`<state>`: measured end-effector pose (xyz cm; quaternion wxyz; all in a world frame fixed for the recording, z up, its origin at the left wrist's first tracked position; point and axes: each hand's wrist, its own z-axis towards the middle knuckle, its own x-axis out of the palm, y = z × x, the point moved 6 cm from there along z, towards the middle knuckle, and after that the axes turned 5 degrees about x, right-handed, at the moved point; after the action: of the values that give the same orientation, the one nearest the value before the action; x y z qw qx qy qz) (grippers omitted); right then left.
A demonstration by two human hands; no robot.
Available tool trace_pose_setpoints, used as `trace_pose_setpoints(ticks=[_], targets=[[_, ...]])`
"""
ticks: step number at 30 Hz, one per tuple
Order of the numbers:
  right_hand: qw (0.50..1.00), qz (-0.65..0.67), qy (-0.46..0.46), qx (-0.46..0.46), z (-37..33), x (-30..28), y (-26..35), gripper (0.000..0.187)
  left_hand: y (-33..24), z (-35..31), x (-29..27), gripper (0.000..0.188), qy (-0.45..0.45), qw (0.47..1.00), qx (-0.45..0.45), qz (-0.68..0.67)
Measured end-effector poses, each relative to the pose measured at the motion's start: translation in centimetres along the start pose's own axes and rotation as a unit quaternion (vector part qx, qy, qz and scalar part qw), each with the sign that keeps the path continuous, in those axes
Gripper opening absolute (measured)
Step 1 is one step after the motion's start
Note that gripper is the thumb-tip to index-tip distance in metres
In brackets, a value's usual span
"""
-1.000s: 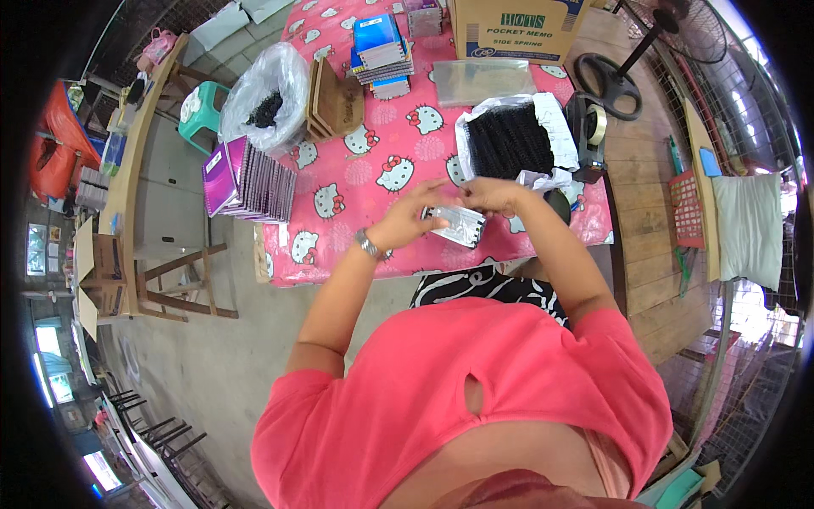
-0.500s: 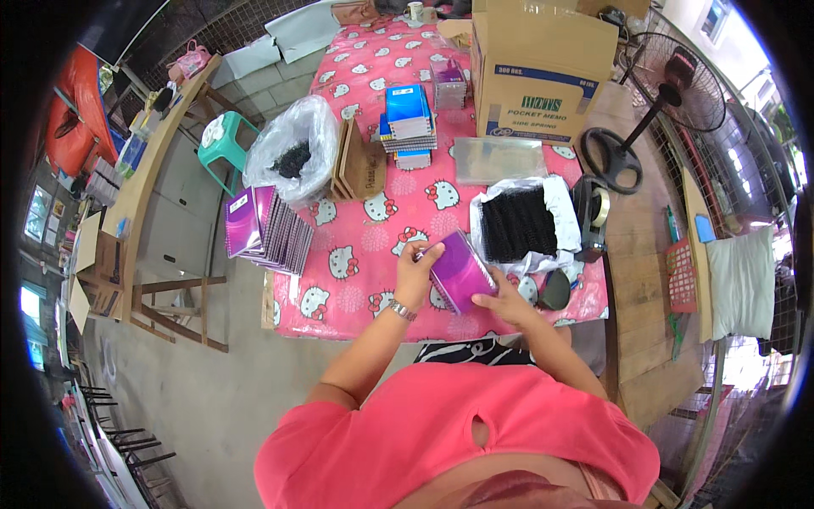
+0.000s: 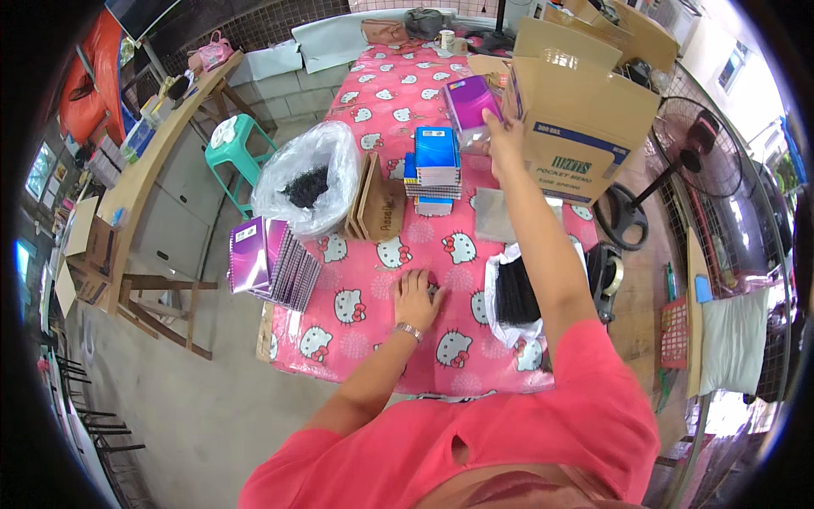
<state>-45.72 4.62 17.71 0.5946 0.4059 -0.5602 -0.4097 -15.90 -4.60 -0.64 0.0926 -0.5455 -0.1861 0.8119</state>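
Observation:
At the far side of the table, beside the cardboard box, my right hand (image 3: 506, 142) grips the lower right edge of a purple spiral notebook (image 3: 471, 103). That notebook is over a small pile of notebooks, mostly hidden beneath it. Near the front, my left hand (image 3: 416, 299) lies on the pink tablecloth (image 3: 393, 253) with its fingers spread. Left of it stands a leaning stack of purple spiral notebooks (image 3: 270, 261). Farther back is a pile of blue notebooks (image 3: 437, 159). My right forearm partly covers a white-wrapped bundle of black spiral coils (image 3: 515, 293).
An open cardboard box (image 3: 585, 127) stands at the far right. Brown boards (image 3: 379, 204) stand beside a clear plastic bag (image 3: 309, 174) of black coils. A tape dispenser (image 3: 606, 276) sits at the right edge, and clear plastic sheets (image 3: 492, 212) lie under my forearm. A fan (image 3: 695, 144) stands beyond.
My right hand has carried the purple notebook from the front of the table to the far pile. The left hand has let go of it and now rests on the tablecloth.

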Motion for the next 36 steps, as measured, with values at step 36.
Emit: trace_pose_setpoints(ticks=[36], targets=[[0.562,-0.812,0.153,-0.040,0.8,-17.6,-11.2,0.034,0.1,0.2,0.3,0.058,0.061,0.998,-0.025,0.023]])
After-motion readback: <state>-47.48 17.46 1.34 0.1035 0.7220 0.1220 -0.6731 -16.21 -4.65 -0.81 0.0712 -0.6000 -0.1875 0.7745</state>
